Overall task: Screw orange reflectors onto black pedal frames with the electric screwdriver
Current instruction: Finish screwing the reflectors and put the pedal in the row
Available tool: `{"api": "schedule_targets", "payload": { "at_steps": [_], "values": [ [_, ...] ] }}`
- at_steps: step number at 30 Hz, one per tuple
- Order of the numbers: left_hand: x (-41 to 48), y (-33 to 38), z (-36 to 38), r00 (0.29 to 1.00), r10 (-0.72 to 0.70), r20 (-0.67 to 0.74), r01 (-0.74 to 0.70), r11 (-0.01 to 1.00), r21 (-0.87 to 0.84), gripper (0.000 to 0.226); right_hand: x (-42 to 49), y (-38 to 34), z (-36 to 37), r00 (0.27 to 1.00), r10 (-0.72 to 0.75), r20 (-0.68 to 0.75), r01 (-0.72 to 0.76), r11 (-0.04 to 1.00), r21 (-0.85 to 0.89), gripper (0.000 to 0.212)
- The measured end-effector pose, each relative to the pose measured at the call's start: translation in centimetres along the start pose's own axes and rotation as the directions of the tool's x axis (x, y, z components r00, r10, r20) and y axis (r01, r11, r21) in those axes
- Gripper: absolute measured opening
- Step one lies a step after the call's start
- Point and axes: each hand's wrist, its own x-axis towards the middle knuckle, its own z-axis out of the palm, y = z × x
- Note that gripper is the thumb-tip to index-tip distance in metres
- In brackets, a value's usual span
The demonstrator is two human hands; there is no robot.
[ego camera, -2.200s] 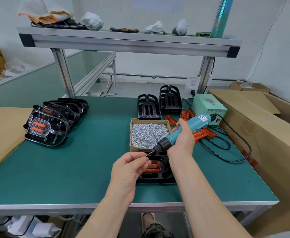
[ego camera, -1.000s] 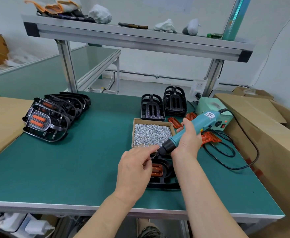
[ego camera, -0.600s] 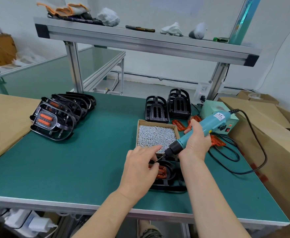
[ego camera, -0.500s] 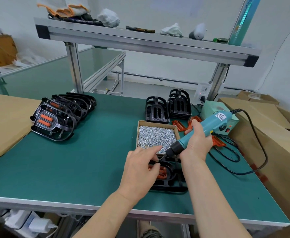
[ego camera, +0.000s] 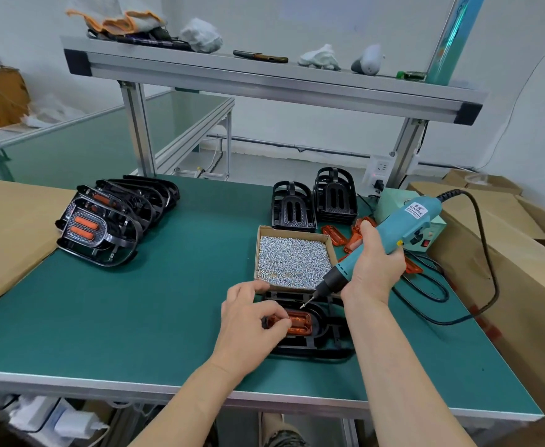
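Pinching orange reflector (ego camera: pixel 299 324) steady in black pedal frame (ego camera: pixel 324 333), my left hand (ego camera: pixel 248 327); right hand (ego camera: pixel 374 269), wrapped round electric screwdriver (ego camera: pixel 406 224), angles its bit down.

Green bench (ego camera: pixel 168 301) carries pedal frames (ego camera: pixel 293 209), screw box (ego camera: pixel 258 253), loose reflectors (ego camera: pixel 334 235), power unit (ego camera: pixel 390 201).

1. A small assembly workshop, this: a green-matted workbench (ego camera: pixel 135 317) on aluminium framing, and an overhead shelf (ego camera: pixel 264 79) carrying work gloves (ego camera: pixel 116 22).
2. Batch work everywhere. There's a row of finished pedals (ego camera: pixel 103 227) on the left, bare black pedal frames (ego camera: pixel 313 201) stacked at the back, and loose orange reflectors (ego camera: pixel 332 235) beside them.
3. Up front, one pedal frame (ego camera: pixel 326 321) lies on the mat.
4. An open box of screws (ego camera: pixel 293 259) is out, along with a corded electric screwdriver (ego camera: pixel 393 233) and its power unit (ego camera: pixel 388 201).
5. Cardboard cartons (ego camera: pixel 522 285) flank the bench, and a second bench (ego camera: pixel 87 146) runs behind.
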Motion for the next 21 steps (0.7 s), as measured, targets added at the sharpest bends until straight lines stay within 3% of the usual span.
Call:
{"api": "schedule_targets", "payload": {
  "at_steps": [15,21],
  "values": [
    [0.2,0.0,0.0,0.999,-0.012,0.04,0.012,1.0,-0.011,0.009,-1.4,-0.7,0.0,0.948,-0.286,0.138,0.298,0.952,-0.071,0.023],
    [0.3,-0.2,0.0,0.999,-0.01,0.041,0.011,1.0,-0.021,0.009,-2.2,0.0,-0.3,0.918,-0.338,0.206,0.366,0.923,-0.116,0.024]
  ]
}}
